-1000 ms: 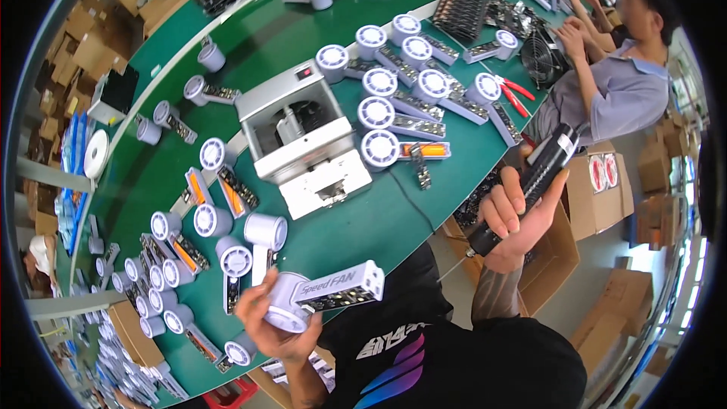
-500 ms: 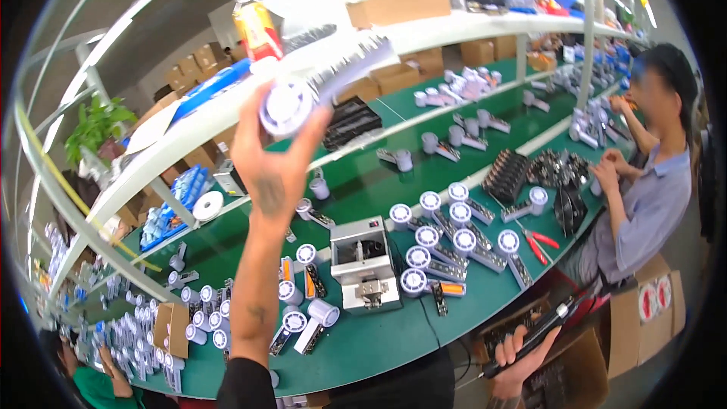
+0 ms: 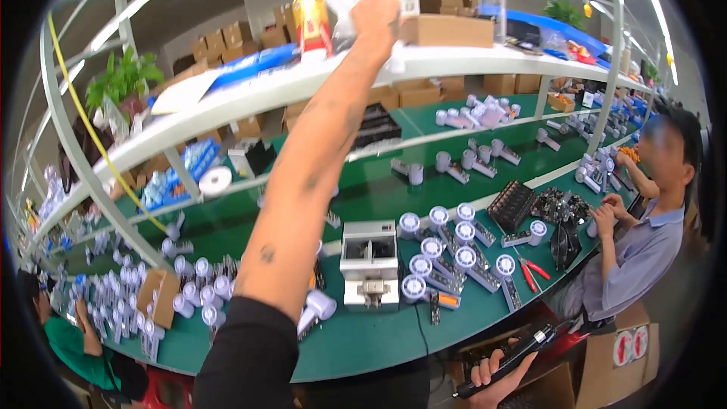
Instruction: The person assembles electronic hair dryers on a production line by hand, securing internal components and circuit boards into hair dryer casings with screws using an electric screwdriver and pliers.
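Head view: right hand holds one screwdriver (one bottle near left hand).

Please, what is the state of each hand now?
Left hand: at the shelf, grip hidden, cannot be told.
Right hand: closed around a black cylindrical tool.

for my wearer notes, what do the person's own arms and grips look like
The left upper arm wears a loose black sleeve that ends near the elbow. Below it, the left forearm is bare, with several dark tattoo-like markings. The left grip and right grip are both ungloved hands. The right sleeve is out of view.
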Action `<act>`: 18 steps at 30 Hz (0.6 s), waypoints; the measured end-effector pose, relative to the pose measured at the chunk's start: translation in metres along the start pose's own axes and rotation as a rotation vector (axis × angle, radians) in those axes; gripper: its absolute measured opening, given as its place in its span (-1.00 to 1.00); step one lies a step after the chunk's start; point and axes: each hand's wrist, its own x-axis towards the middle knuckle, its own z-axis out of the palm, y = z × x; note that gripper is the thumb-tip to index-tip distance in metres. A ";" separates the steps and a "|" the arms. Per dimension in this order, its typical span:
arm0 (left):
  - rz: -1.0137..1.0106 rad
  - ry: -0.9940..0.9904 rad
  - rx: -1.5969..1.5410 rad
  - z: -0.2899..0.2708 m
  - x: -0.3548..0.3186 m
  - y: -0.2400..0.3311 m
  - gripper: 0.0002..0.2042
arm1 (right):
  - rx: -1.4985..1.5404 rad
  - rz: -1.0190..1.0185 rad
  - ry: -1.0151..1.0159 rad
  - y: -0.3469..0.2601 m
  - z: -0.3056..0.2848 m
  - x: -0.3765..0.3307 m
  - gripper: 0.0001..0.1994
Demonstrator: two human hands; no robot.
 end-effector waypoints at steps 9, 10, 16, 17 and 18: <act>0.157 0.061 -0.487 0.033 -0.009 -0.040 -0.64 | -0.068 -0.013 -0.033 0.013 -0.029 -0.014 -0.44; 0.233 0.179 -0.447 0.030 -0.018 -0.057 -0.65 | -0.080 -0.007 -0.051 0.017 -0.028 -0.012 -0.45; 0.171 -0.305 -0.416 -0.135 -0.211 -0.044 -0.78 | -0.163 0.031 -0.085 0.028 -0.021 0.004 -0.47; 0.175 -0.398 -0.476 -0.125 -0.248 -0.064 -0.79 | -0.164 0.054 -0.120 0.032 -0.019 0.009 -0.47; 0.182 -0.489 -0.531 -0.105 -0.287 -0.088 -0.79 | -0.159 0.078 -0.159 0.040 -0.016 0.014 -0.47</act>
